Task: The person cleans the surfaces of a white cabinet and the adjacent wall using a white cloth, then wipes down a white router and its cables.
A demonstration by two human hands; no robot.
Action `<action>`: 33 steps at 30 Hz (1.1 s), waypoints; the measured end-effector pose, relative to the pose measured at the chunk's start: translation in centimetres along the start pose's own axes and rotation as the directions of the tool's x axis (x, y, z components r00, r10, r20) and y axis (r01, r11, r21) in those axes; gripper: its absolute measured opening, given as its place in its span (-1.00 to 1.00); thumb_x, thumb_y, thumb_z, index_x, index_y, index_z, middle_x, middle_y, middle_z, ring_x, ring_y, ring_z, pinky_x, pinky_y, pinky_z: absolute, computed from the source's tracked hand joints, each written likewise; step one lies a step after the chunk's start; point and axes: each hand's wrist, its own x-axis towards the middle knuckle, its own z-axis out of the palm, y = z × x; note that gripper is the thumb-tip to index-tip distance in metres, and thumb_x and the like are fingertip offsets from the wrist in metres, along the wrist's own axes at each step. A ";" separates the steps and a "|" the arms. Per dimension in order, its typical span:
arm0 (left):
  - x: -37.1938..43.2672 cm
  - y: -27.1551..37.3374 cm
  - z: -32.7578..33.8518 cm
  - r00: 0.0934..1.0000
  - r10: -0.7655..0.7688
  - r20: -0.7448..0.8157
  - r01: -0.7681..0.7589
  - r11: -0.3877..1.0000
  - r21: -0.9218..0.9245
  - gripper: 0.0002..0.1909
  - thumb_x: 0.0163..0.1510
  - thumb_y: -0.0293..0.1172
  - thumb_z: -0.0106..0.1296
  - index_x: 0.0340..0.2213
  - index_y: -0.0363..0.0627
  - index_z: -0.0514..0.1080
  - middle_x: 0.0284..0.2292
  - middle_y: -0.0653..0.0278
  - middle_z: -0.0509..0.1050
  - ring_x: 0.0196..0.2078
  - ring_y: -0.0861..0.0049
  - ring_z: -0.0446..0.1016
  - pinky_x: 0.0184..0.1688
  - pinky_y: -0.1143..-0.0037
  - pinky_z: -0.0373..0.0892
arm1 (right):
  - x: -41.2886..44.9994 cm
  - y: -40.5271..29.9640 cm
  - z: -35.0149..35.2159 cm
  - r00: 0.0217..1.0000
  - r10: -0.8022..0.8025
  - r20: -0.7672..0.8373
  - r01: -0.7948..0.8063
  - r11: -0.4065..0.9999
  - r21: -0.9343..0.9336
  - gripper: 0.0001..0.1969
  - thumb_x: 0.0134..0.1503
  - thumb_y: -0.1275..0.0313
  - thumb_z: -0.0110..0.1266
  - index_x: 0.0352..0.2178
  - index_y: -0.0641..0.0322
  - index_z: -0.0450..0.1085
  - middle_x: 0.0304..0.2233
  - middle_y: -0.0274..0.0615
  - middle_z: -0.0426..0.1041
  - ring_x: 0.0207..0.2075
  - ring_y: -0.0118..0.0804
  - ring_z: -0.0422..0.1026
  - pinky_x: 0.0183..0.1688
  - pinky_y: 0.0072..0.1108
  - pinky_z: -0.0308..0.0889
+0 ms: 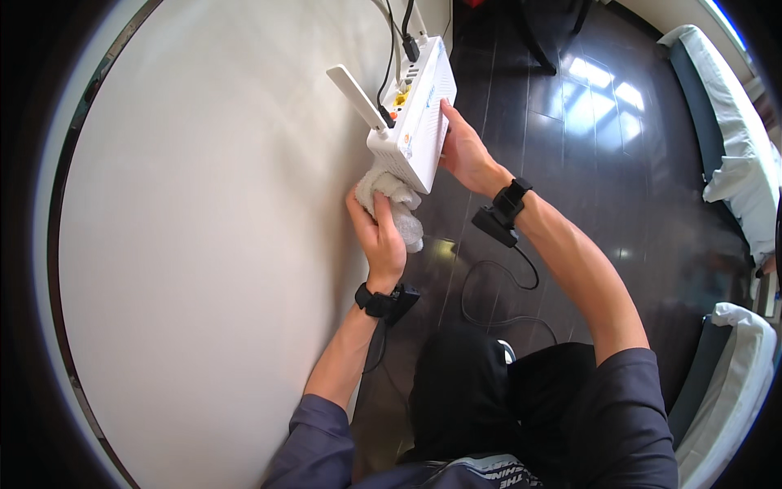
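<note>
A white Wi-Fi router is held up beside the wall, tilted, its port side facing up and to the left. My right hand grips its right side, thumb on the edge and fingers partly hidden behind it. In my left hand is a bunched whitish terry cloth, against or just under the router's lower end; contact is hard to tell. One antenna sticks out to the upper left. Black cables and a pale cable are plugged in near yellow ports.
The pale wall fills the left side. Dark wooden floor lies below, with a thin black cable from my right wrist device. Dark furniture legs stand at the top; white-covered cushioned furniture is at the right.
</note>
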 end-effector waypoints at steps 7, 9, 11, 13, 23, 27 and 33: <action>0.0 -0.5 -0.6 0.993 -0.084 -0.086 0.080 0.996 -0.042 -0.65 0.31 -0.30 -0.23 0.01 -0.29 0.16 -0.08 0.14 0.29 -0.05 0.51 0.26 0.05 0.48 0.20 | -1.4 -0.8 0.1 0.998 0.057 0.012 -0.057 0.998 0.024 -0.31 0.22 -0.15 -0.21 0.12 0.21 0.17 -0.03 -0.11 0.40 -0.05 -0.32 0.38 0.00 -0.38 0.24; 0.0 -1.0 -0.6 0.996 -0.070 -0.063 0.070 0.998 0.002 -0.65 0.30 -0.31 -0.22 0.01 -0.28 0.16 -0.07 0.15 0.29 -0.05 0.51 0.26 0.06 0.48 0.20 | -1.6 -1.1 -0.1 0.997 0.072 0.024 -0.073 0.997 0.033 -0.29 0.20 -0.14 -0.18 0.13 0.23 0.15 -0.01 -0.08 0.39 -0.04 -0.28 0.38 0.03 -0.35 0.21; -0.4 -1.7 -1.2 0.996 -0.066 -0.057 0.068 0.997 0.040 -0.64 0.30 -0.32 -0.22 0.03 -0.28 0.15 -0.07 0.15 0.29 -0.05 0.50 0.27 0.06 0.49 0.20 | -1.6 -1.0 -0.2 0.995 0.091 0.033 -0.092 0.995 0.031 -0.28 0.19 -0.15 -0.17 0.13 0.23 0.15 0.00 -0.08 0.38 -0.03 -0.26 0.37 0.05 -0.34 0.20; -0.1 -1.4 -1.4 0.998 -0.036 -0.051 0.039 0.996 0.074 -0.63 0.30 -0.33 -0.21 0.04 -0.28 0.15 -0.06 0.15 0.30 -0.05 0.50 0.27 0.05 0.49 0.21 | -1.2 -1.3 -0.5 0.995 0.087 0.056 -0.089 0.996 0.024 -0.27 0.17 -0.15 -0.17 0.14 0.23 0.15 0.00 -0.08 0.38 -0.02 -0.25 0.36 0.06 -0.32 0.19; -1.8 1.3 -6.8 0.842 0.466 0.273 -0.499 0.480 0.721 -0.57 0.05 -0.66 -0.04 -0.04 -0.03 0.43 -0.02 0.00 0.32 -0.02 0.17 0.37 0.06 0.37 0.30 | 1.0 0.6 -2.1 0.991 0.057 0.124 -0.074 0.988 0.139 -0.28 0.18 -0.15 -0.13 0.20 0.12 0.10 0.15 -0.22 0.27 0.11 -0.25 0.28 0.12 -0.32 0.14; -3.3 5.8 -7.5 0.677 0.606 0.417 -0.359 -0.222 0.907 -0.47 -0.07 -0.59 0.05 -0.07 0.32 0.48 -0.01 0.28 0.34 -0.09 0.42 0.33 -0.06 0.42 0.28 | 1.1 0.1 -1.3 0.977 0.024 0.213 -0.084 0.958 0.274 -0.21 0.17 -0.17 -0.14 0.22 0.21 0.06 0.21 -0.23 0.22 0.21 -0.23 0.18 0.24 -0.40 0.00; -1.6 5.7 -9.5 0.753 0.229 0.617 -0.336 -0.672 0.660 -0.52 0.02 -0.46 -0.02 0.00 0.31 0.41 0.04 0.46 0.33 -0.01 0.56 0.27 0.07 0.42 0.19 | 2.5 0.3 0.4 0.960 -0.022 0.278 -0.120 0.866 0.485 -0.12 0.14 -0.24 -0.24 0.27 0.21 -0.02 0.30 -0.22 0.05 0.30 -0.16 0.02 0.32 -0.33 -0.17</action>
